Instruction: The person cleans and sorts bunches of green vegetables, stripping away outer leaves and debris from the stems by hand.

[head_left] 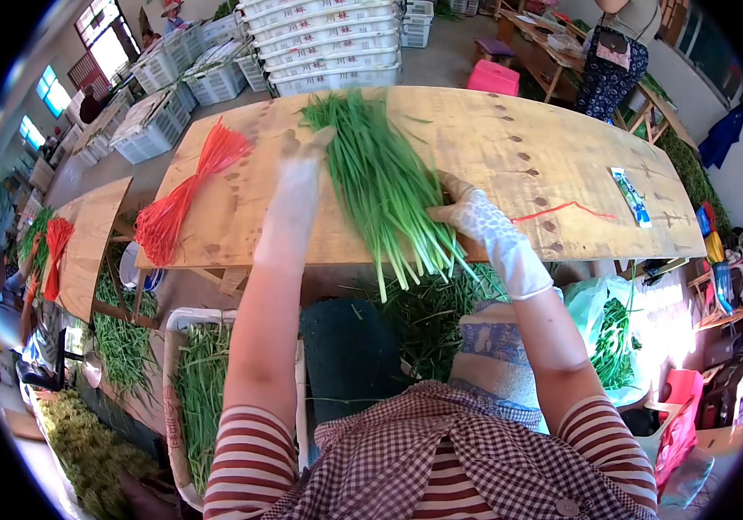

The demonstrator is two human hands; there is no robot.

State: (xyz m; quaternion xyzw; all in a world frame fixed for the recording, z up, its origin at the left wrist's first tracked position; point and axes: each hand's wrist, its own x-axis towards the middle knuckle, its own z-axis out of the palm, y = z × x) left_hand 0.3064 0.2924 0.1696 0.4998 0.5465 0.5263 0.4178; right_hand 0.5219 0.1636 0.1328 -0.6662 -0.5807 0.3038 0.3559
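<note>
Your green bundle [380, 169] lies on the tabletop [562, 156], pale ends overhanging the near edge. Your left hand [305, 146] touches its left side, your right hand [469, 209] its right; I cannot tell whether either pinches.

On a pale, dark-knotted wooden surface [579, 152]: a narrow-waisted sheaf of thin red strips [191, 192], long green leafy stalks [380, 182] overhanging the near edge, one loose red strip [574, 204], a slim blue-and-white packet [631, 198].
</note>
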